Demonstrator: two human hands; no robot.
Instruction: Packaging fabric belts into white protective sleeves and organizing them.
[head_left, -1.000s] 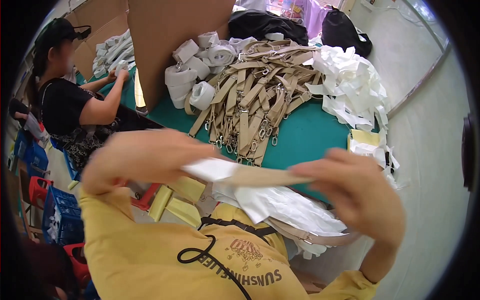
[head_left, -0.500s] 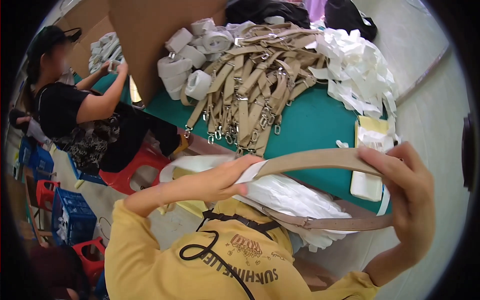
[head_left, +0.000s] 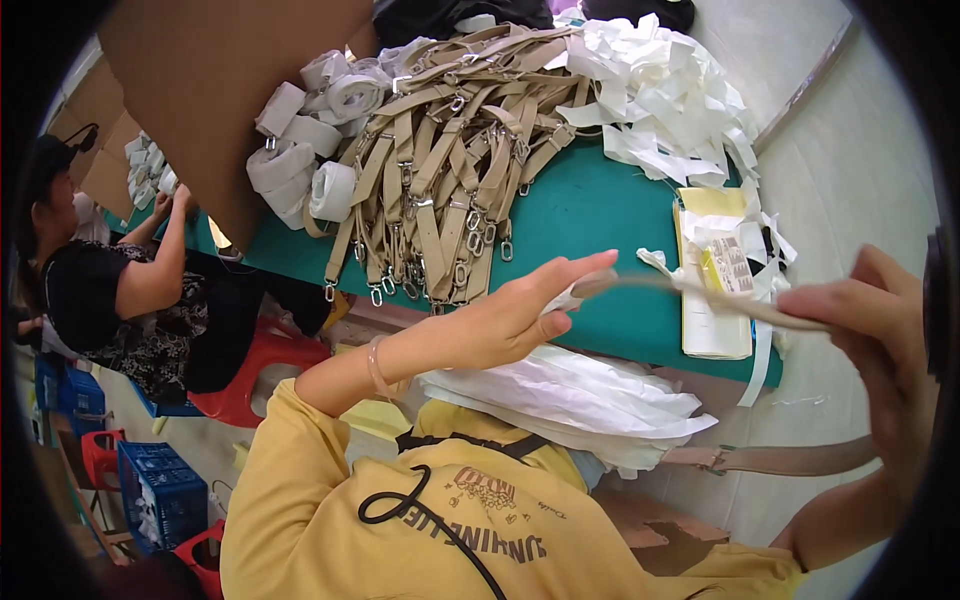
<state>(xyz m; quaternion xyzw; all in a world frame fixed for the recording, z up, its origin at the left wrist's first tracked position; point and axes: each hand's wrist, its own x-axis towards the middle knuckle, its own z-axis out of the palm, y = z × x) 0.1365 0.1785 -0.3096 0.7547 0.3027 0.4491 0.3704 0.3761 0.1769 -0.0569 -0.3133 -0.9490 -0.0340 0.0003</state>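
I have my left hand (head_left: pixel 510 310) at the middle of my view, its fingers (head_left: pixel 582 265) nearly straight and closed on one end of a tan strap (head_left: pixel 700 290), with a bit of white showing at the grip. At 3 o'clock my right hand (head_left: pixel 880 335) is closed on the strap's other visible stretch, its fingers bent; blur hides the exact contact. The strap spans the space between the two hands, above the near edge of the green tabletop (head_left: pixel 590 225).

Below it, between 4 and 5 o'clock, a bundle of white strips (head_left: pixel 570 405) lies across the lap. A buckled tan band (head_left: pixel 785 458) runs from there at 4 o'clock toward the right wrist; I cannot tell whether it belongs to the same strap.

On the tabletop, toward 12 o'clock, I see a large pile of tan straps (head_left: pixel 450 150) with metal buckles. White rolls (head_left: pixel 285 172) sit against it at 10 o'clock, and a loose white heap (head_left: pixel 670 95) borders it between 1 and 2. A yellow-and-white packet (head_left: pixel 715 330) lies just inside 3 o'clock, behind the held strap.

Toward 9 o'clock a co-worker (head_left: pixel 110 270) sits on a red stool (head_left: pixel 262 372); a blue crate (head_left: pixel 165 495) stands at 8.
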